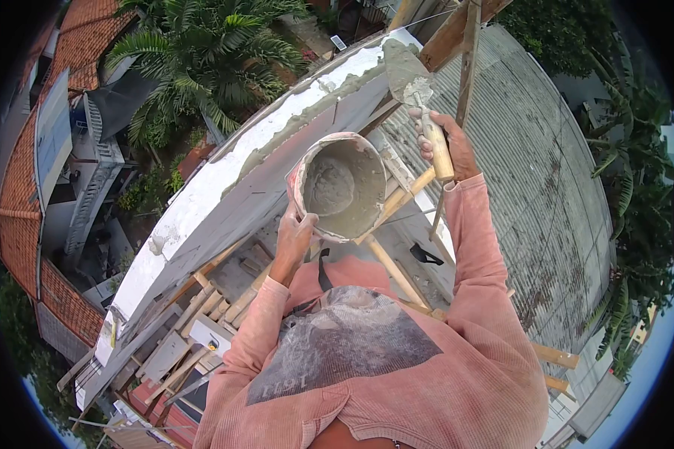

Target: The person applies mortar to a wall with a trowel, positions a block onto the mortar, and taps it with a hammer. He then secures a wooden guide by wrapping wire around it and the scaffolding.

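My left hand (295,238) grips the rim and side of a bucket (361,228) that is tilted so its inside faces me. Wet grey mortar (329,187) lies in the bottom and coats the walls. In my right hand (451,142) is a trowel (406,73), its wooden handle pointing down toward me and its mortar-smeared blade up and away. The blade overlaps the top of the white wall (202,183) in view; whether it touches cannot be made out. A rough strip of grey mortar (277,142) runs along the wall's edge.
A corrugated roof (517,165) spreads to the right. Wooden scaffold poles (393,269) and planks (180,329) lie below me, with a deep drop beyond the wall toward palms (195,52) and tiled roofs (19,179). An upright timber (468,63) stands close to my right hand.
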Available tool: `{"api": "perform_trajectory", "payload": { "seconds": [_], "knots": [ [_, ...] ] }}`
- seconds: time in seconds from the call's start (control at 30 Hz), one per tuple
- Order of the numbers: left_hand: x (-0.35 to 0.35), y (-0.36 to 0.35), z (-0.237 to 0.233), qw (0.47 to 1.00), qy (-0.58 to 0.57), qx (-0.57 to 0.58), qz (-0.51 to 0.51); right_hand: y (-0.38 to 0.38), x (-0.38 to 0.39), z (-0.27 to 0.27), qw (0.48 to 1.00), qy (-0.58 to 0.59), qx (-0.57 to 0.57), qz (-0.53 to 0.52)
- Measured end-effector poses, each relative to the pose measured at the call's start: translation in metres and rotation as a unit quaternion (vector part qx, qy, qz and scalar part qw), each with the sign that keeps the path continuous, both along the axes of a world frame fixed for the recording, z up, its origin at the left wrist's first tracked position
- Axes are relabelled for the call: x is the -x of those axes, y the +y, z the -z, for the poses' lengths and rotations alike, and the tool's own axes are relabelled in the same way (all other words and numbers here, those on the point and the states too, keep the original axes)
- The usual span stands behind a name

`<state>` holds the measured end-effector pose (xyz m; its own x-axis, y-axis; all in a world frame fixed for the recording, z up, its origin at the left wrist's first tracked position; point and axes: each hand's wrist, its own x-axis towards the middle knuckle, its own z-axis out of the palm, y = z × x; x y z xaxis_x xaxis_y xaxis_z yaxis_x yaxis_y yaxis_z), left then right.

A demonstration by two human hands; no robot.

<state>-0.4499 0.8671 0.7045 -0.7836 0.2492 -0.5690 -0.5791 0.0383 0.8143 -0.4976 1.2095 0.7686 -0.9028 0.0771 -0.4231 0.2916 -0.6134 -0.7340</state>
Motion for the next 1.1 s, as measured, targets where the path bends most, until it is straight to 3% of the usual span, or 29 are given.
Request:
{"api": "perform_trajectory", "payload": {
  "seconds": [0.07, 0.13, 0.23, 0.3, 0.4, 0.7, 0.87, 0.97, 1.0, 1.1],
  "knots": [
    [-0.007, -0.007, 0.007, 1.000, 0.000, 0.004, -0.006, 0.012, 0.054, -0.006, 0.989, -0.021, -0.144, 0.010],
    [-0.015, -0.017, 0.023, 1.000, -0.003, 0.028, -0.002, 0.026, 0.102, 0.008, 0.943, -0.039, -0.332, 0.002],
    [-0.024, -0.025, 0.032, 0.999, 0.016, 0.028, -0.014, 0.063, 0.170, 0.062, 0.757, -0.095, -0.639, -0.103],
    [-0.028, -0.025, 0.024, 0.999, -0.006, 0.028, -0.046, 0.073, 0.191, 0.084, 0.585, -0.098, -0.790, -0.157],
    [-0.029, -0.025, 0.017, 0.997, -0.025, 0.039, -0.056, 0.088, 0.194, 0.102, 0.544, -0.082, -0.808, -0.210],
    [-0.028, -0.023, 0.030, 0.999, -0.014, 0.031, -0.035, 0.080, 0.168, 0.093, 0.538, -0.031, -0.818, -0.201],
    [-0.024, -0.016, 0.011, 0.998, -0.043, 0.007, -0.039, 0.060, 0.146, 0.054, 0.604, -0.045, -0.780, -0.159],
    [-0.028, -0.014, 0.008, 0.998, -0.046, 0.001, -0.050, 0.068, 0.146, 0.077, 0.585, -0.034, -0.797, -0.142],
    [-0.028, -0.015, 0.010, 0.998, -0.047, 0.001, -0.053, 0.072, 0.145, 0.080, 0.601, -0.069, -0.779, -0.166],
    [-0.027, -0.018, 0.022, 0.999, -0.019, 0.005, -0.050, 0.067, 0.132, 0.067, 0.630, -0.006, -0.773, -0.078]
  ]
}}
